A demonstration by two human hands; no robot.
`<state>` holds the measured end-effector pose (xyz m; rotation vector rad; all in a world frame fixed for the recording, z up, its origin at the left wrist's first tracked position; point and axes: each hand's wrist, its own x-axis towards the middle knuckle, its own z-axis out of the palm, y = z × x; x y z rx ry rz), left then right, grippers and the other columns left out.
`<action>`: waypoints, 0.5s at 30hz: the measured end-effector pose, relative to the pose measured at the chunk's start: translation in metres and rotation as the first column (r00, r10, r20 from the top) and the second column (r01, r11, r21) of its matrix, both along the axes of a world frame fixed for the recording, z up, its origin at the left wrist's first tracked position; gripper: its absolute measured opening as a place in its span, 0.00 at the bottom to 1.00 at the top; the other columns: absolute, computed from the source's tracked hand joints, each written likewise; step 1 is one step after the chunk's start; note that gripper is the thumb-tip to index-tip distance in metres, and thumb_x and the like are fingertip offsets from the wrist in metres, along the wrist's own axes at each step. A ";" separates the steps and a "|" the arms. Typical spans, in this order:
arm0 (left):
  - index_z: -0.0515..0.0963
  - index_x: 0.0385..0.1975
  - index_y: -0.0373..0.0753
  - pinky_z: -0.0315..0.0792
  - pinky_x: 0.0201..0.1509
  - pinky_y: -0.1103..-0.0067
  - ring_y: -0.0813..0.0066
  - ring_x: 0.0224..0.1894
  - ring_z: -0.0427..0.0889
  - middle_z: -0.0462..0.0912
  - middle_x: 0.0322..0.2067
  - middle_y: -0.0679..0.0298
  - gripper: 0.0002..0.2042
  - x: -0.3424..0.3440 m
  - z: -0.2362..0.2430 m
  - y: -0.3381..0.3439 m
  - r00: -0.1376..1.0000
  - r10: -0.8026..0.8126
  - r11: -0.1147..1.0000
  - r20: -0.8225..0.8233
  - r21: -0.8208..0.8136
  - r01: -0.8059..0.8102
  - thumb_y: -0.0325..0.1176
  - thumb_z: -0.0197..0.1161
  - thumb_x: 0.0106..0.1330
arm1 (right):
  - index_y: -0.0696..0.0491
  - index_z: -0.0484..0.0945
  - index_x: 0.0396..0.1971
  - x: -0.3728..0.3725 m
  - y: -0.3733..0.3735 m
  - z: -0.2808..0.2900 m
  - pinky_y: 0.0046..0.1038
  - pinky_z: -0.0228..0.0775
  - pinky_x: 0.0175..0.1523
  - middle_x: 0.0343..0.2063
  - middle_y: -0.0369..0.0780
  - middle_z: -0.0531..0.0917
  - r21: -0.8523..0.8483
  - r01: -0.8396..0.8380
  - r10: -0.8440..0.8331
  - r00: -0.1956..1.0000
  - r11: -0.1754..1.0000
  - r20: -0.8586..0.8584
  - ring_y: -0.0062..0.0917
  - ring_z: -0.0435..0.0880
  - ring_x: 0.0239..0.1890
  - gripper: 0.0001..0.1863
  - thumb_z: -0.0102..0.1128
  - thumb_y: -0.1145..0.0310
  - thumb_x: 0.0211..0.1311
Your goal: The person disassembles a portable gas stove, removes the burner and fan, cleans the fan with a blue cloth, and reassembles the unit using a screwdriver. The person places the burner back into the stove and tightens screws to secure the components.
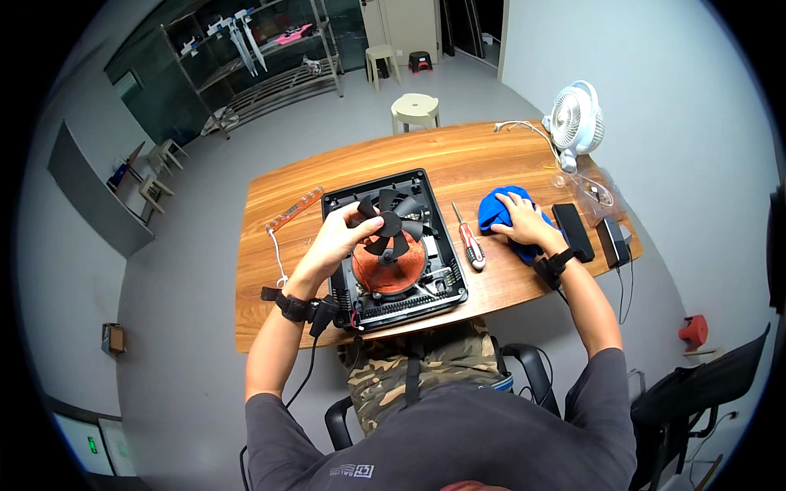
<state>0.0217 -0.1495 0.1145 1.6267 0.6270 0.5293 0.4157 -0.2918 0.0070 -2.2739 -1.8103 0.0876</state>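
Note:
My left hand (332,243) pinches a black fan blade wheel (395,225) by its blades, fingers closed on it. The wheel is held over an opened, black, shallow appliance housing (453,274). Inside the housing sits a round copper-coloured coil (383,274), partly covered by the fan wheel, with circuit parts and thin wires around it. To the right, my right hand (528,222) lies on a crumpled blue cloth (491,214), its fingers bent over the fabric. A screwdriver (471,244) with a red and white handle rests between the housing and the cloth.
On the wooden table (311,172), an orange strip board (295,211) with a white cable lies left of the housing. Farther right are a black box (572,232), a dark adapter (612,242), a clear bag (596,196) and a white desk fan (575,123). A stool (415,106) stands beyond.

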 end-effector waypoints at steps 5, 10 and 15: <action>0.78 0.48 0.39 0.74 0.45 0.83 0.86 0.38 0.78 0.82 0.39 0.71 0.13 -0.004 -0.002 0.000 1.000 -0.011 0.997 0.026 -0.082 0.013 0.39 0.66 0.72 | 0.52 0.73 0.63 -0.018 0.011 0.045 0.69 0.46 0.70 0.69 0.47 0.69 0.174 -0.023 0.016 0.999 0.985 0.041 0.46 0.64 0.72 0.30 0.59 0.48 0.70; 0.78 0.50 0.37 0.76 0.46 0.83 0.85 0.40 0.80 0.83 0.41 0.69 0.13 -0.012 -0.009 0.005 0.997 0.003 0.997 0.081 -0.078 0.003 0.36 0.66 0.72 | 0.59 0.76 0.53 -0.105 0.037 0.099 0.26 0.77 0.34 0.38 0.43 0.85 0.137 -0.250 0.267 0.624 0.959 -0.734 0.25 0.84 0.28 0.26 0.48 0.48 0.78; 0.79 0.52 0.33 0.77 0.45 0.82 0.82 0.39 0.81 0.85 0.40 0.66 0.14 -0.016 -0.002 0.006 0.999 0.012 0.976 0.030 0.216 -0.018 0.29 0.67 0.70 | 0.59 0.77 0.45 -0.158 0.056 0.122 0.24 0.71 0.30 0.25 0.36 0.79 0.068 -0.456 0.323 0.510 0.887 -0.797 0.18 0.77 0.24 0.28 0.45 0.45 0.80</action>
